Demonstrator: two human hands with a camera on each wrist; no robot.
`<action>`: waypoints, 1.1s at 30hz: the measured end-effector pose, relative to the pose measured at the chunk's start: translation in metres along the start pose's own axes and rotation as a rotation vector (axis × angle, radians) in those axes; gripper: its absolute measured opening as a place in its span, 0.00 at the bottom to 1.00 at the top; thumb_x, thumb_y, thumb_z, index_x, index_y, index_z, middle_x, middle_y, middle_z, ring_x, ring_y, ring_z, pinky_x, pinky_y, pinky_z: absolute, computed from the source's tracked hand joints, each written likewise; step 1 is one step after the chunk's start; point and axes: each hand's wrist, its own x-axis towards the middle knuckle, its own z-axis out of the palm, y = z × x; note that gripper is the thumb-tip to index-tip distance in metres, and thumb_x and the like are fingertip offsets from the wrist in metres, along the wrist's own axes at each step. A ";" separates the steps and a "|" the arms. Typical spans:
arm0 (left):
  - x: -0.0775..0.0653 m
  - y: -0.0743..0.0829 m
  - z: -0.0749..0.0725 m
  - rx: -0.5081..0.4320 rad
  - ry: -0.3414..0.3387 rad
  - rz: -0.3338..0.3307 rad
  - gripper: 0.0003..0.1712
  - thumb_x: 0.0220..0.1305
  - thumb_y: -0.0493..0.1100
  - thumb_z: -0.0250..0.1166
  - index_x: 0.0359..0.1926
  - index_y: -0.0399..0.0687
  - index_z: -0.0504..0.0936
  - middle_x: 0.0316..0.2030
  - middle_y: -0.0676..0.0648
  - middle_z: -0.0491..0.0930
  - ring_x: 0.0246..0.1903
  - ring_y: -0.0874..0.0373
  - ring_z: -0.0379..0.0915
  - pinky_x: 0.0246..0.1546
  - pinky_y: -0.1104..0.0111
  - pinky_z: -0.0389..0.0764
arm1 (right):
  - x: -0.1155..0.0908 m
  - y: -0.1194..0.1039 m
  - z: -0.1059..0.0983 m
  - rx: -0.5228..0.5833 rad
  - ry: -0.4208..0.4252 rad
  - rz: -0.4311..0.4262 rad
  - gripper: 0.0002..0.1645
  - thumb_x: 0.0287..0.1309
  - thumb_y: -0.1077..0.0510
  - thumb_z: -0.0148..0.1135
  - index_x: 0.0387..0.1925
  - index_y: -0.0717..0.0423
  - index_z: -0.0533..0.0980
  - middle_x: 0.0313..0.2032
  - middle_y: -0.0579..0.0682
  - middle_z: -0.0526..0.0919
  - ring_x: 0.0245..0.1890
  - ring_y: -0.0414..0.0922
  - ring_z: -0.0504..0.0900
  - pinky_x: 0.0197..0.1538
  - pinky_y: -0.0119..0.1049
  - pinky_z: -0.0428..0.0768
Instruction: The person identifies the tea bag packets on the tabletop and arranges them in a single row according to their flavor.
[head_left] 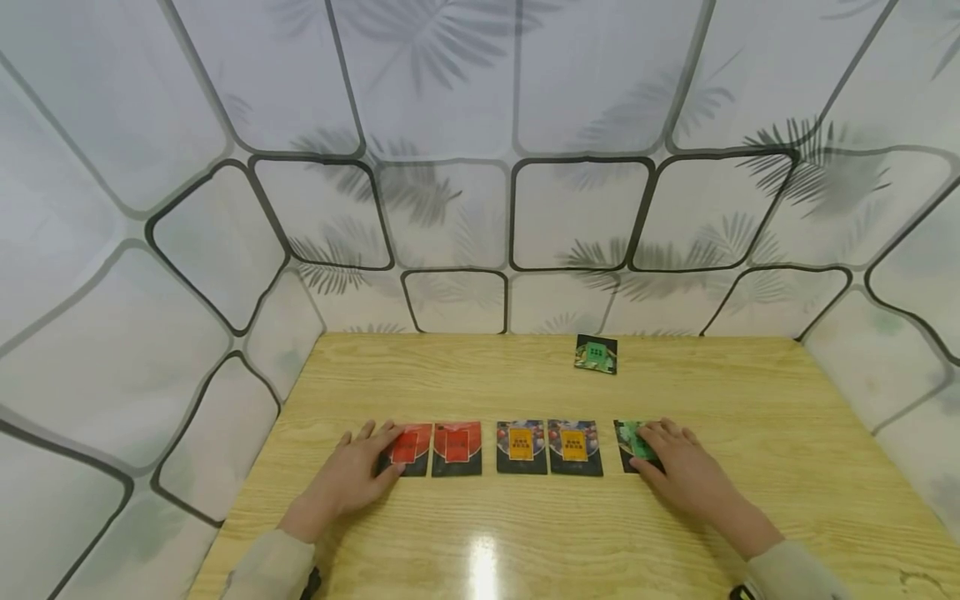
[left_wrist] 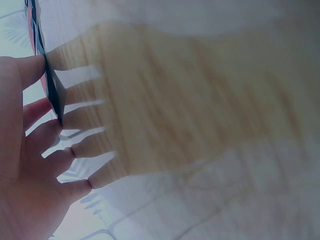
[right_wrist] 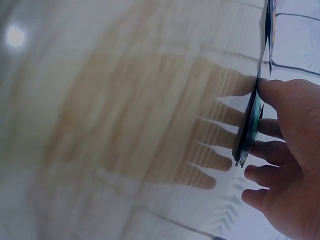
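In the head view, small flat sachets lie in a row on the table. My left hand (head_left: 351, 477) rests on the leftmost red sachet (head_left: 405, 448), covering its left side, its fingers spread. Beside it is a second red sachet (head_left: 457, 450). Two sachets with orange labels, the left one (head_left: 521, 447) and the right one (head_left: 574, 447), lie between the hands. My right hand (head_left: 686, 468) touches a green sachet (head_left: 628, 435) and hides its right part. Both wrist views show thumb and fingertips against the sachets, the left hand (left_wrist: 45, 165) and the right hand (right_wrist: 295, 160).
Another green sachet (head_left: 597, 354), slightly turned, lies apart near the back of the wooden table (head_left: 465, 383). A patterned curtain (head_left: 450, 208) stands along the back edge and both sides. Light glares off the table near its front.
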 end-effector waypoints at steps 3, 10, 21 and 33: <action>0.000 0.000 0.000 0.001 0.009 0.001 0.36 0.76 0.55 0.62 0.77 0.45 0.71 0.75 0.37 0.70 0.75 0.27 0.61 0.70 0.26 0.60 | 0.001 -0.001 0.003 -0.003 -0.001 -0.003 0.33 0.73 0.46 0.65 0.68 0.64 0.75 0.65 0.66 0.79 0.70 0.70 0.71 0.70 0.74 0.67; 0.000 -0.001 0.001 0.002 0.010 0.004 0.36 0.77 0.58 0.60 0.77 0.45 0.71 0.75 0.36 0.70 0.76 0.28 0.61 0.71 0.26 0.59 | 0.004 -0.006 0.006 0.000 -0.014 -0.011 0.33 0.73 0.47 0.64 0.69 0.64 0.75 0.67 0.67 0.78 0.71 0.70 0.72 0.71 0.74 0.66; -0.001 0.000 0.000 -0.003 0.014 0.004 0.36 0.77 0.57 0.61 0.77 0.45 0.70 0.75 0.36 0.70 0.76 0.28 0.60 0.71 0.26 0.59 | 0.006 -0.008 0.006 0.019 -0.026 -0.009 0.34 0.73 0.47 0.64 0.70 0.64 0.74 0.68 0.69 0.76 0.71 0.70 0.71 0.71 0.71 0.68; 0.000 0.000 0.000 -0.002 0.003 0.001 0.36 0.77 0.57 0.60 0.77 0.45 0.70 0.75 0.36 0.70 0.76 0.28 0.60 0.71 0.26 0.59 | 0.017 0.002 -0.005 0.048 0.006 0.006 0.36 0.76 0.46 0.61 0.73 0.65 0.71 0.70 0.74 0.72 0.72 0.75 0.67 0.71 0.75 0.64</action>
